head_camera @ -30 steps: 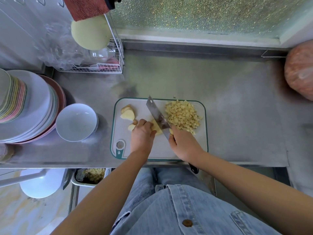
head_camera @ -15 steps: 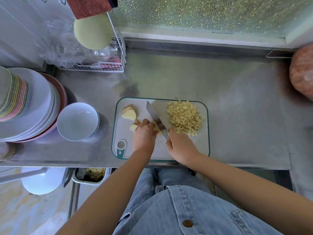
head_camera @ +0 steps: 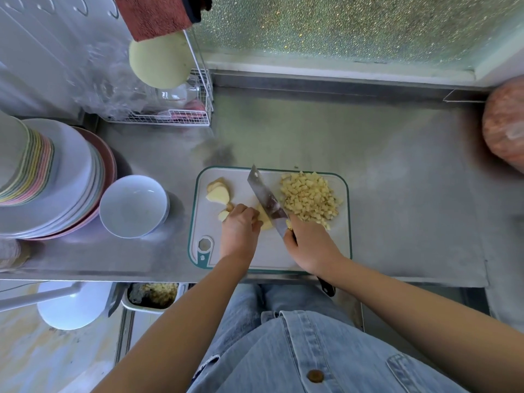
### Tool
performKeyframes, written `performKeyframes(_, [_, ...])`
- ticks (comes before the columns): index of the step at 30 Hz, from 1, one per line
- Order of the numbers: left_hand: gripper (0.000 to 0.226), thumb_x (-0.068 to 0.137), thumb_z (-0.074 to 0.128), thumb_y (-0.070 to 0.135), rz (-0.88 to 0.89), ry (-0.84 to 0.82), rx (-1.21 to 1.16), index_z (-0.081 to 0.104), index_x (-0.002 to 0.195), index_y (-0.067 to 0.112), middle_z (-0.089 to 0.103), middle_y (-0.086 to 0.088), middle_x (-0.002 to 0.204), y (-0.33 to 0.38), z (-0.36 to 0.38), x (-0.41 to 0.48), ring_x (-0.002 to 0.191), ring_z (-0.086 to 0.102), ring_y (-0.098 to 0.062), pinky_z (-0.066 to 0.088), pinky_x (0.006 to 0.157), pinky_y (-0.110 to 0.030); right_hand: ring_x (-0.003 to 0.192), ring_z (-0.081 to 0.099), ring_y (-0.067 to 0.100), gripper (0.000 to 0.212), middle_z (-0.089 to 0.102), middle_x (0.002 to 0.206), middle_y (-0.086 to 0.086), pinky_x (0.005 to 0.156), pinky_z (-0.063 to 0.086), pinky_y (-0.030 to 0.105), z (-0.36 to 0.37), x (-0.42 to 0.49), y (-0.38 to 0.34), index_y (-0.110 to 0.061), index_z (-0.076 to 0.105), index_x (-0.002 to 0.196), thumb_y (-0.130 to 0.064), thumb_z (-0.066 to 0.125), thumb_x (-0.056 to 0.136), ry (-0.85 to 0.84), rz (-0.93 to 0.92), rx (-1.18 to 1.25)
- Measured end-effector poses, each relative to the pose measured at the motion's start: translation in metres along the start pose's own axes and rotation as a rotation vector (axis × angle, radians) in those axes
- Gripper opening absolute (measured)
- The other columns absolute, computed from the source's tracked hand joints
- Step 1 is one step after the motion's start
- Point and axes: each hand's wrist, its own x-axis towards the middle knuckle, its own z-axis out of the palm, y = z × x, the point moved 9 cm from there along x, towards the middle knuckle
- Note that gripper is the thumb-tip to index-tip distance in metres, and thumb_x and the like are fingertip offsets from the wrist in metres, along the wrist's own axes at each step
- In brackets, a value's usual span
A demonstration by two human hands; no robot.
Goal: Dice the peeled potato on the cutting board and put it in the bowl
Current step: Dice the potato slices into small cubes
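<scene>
Checking in from the head cam, looking straight down at my counter. My left hand is knuckles-up with the fingers curled over a pale potato chunk, pinning it to the cutting board about mid-board. My right hand is wrapped tight round the handle of the knife, gripping right up at the blade's heel. The black butt of the handle pokes out past my wrist, over the counter edge. The blade runs on a slant, tip toward the far-left side of the board, and its edge sits right against the chunk, just beside my left knuckles.

The diced pile is heaped on the right half of the board, touching the knife's right side. A few uncut potato slices lie stacked at the far-left corner, with a small offcut just by my left hand.

The white bowl stands on the counter left of the board, near but not touching it, with no potato in it. A stack of plates sits just left of the bowl, and a wire rack is at the back.
</scene>
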Motion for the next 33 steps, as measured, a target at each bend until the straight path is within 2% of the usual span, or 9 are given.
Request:
performKeyframes(5, [0.003, 0.077, 0.073, 0.001, -0.020, -0.016, 0.011, 0.074, 0.079, 0.002, 0.065, -0.011, 0.083, 0.000, 0.004, 0.003, 0.069, 0.060, -0.028, 0.051, 0.067, -0.035, 0.065, 0.051, 0.026, 0.007, 0.050, 0.069, 0.007, 0.056, 0.038, 0.036, 0.008, -0.001, -0.002, -0.013, 0.042, 0.090, -0.018, 0.038, 0.094, -0.067, 0.019, -0.038])
performKeyframes(7, [0.003, 0.076, 0.073, 0.000, -0.021, -0.018, 0.006, 0.074, 0.078, 0.001, 0.065, -0.011, 0.082, -0.001, 0.005, 0.003, 0.068, 0.060, -0.029, 0.052, 0.066, -0.035, 0.066, 0.052, 0.027, 0.011, 0.052, 0.070, 0.008, 0.058, 0.042, 0.038, 0.011, -0.002, -0.004, -0.010, 0.046, 0.098, -0.017, 0.038, 0.094, -0.073, 0.020, -0.063])
performKeyframes(16, [0.004, 0.077, 0.074, 0.005, -0.045, -0.022, -0.013, 0.074, 0.080, 0.002, 0.065, -0.010, 0.082, -0.002, 0.005, 0.005, 0.068, 0.060, -0.027, 0.049, 0.063, -0.032, 0.066, 0.052, 0.028, 0.019, 0.052, 0.072, 0.008, 0.056, 0.033, 0.032, 0.025, 0.004, -0.006, -0.007, 0.048, 0.108, -0.017, 0.037, 0.095, -0.031, 0.040, -0.115])
performKeyframes(20, [0.005, 0.078, 0.073, 0.005, -0.034, -0.035, -0.001, 0.075, 0.083, 0.003, 0.065, -0.010, 0.085, -0.001, 0.004, 0.005, 0.071, 0.060, -0.027, 0.050, 0.068, -0.034, 0.073, 0.059, 0.034, 0.022, 0.060, 0.077, 0.014, 0.061, 0.045, 0.039, 0.023, 0.004, -0.001, -0.008, 0.048, 0.114, -0.017, 0.039, 0.096, -0.008, 0.056, -0.045])
performKeyframes(23, [0.006, 0.075, 0.075, 0.003, -0.020, -0.022, -0.015, 0.075, 0.081, 0.005, 0.067, -0.010, 0.083, -0.003, 0.000, 0.004, 0.071, 0.061, -0.027, 0.050, 0.068, -0.033, 0.063, 0.054, 0.030, 0.015, 0.049, 0.062, 0.007, 0.059, 0.045, 0.042, 0.016, 0.007, -0.003, -0.008, 0.048, 0.104, -0.015, 0.039, 0.095, -0.011, 0.038, 0.007])
performKeyframes(25, [0.009, 0.075, 0.075, 0.002, -0.028, 0.009, -0.030, 0.075, 0.084, 0.005, 0.067, -0.010, 0.085, -0.005, -0.005, 0.001, 0.072, 0.061, -0.028, 0.052, 0.070, -0.034, 0.056, 0.050, 0.027, 0.019, 0.043, 0.056, 0.002, 0.055, 0.042, 0.041, 0.010, 0.007, -0.004, -0.007, 0.049, 0.108, -0.015, 0.039, 0.095, 0.011, 0.031, 0.024])
performKeyframes(27, [0.011, 0.079, 0.074, 0.005, -0.087, 0.035, -0.042, 0.073, 0.089, 0.006, 0.068, -0.008, 0.090, -0.011, -0.009, -0.001, 0.075, 0.062, -0.027, 0.053, 0.074, -0.037, 0.055, 0.049, 0.024, 0.018, 0.043, 0.056, 0.002, 0.054, 0.041, 0.041, 0.004, 0.005, -0.007, -0.008, 0.049, 0.107, -0.016, 0.039, 0.095, 0.012, 0.017, 0.024])
performKeyframes(30, [0.009, 0.085, 0.071, 0.013, -0.219, 0.023, -0.097, 0.072, 0.093, 0.010, 0.070, -0.004, 0.090, -0.021, -0.009, -0.005, 0.076, 0.063, -0.022, 0.054, 0.076, -0.037, 0.059, 0.051, 0.027, 0.008, 0.044, 0.059, 0.004, 0.053, 0.037, 0.039, 0.003, 0.000, -0.012, -0.013, 0.042, 0.088, -0.016, 0.039, 0.095, -0.014, -0.006, -0.009])
performKeyframes(33, [0.012, 0.086, 0.069, 0.015, -0.255, -0.009, -0.097, 0.073, 0.097, 0.012, 0.072, -0.003, 0.092, -0.020, -0.006, -0.006, 0.080, 0.063, -0.020, 0.052, 0.078, -0.031, 0.064, 0.053, 0.030, 0.009, 0.048, 0.064, 0.006, 0.054, 0.035, 0.036, 0.005, -0.003, -0.012, -0.010, 0.045, 0.094, -0.016, 0.038, 0.095, -0.027, -0.003, -0.053])
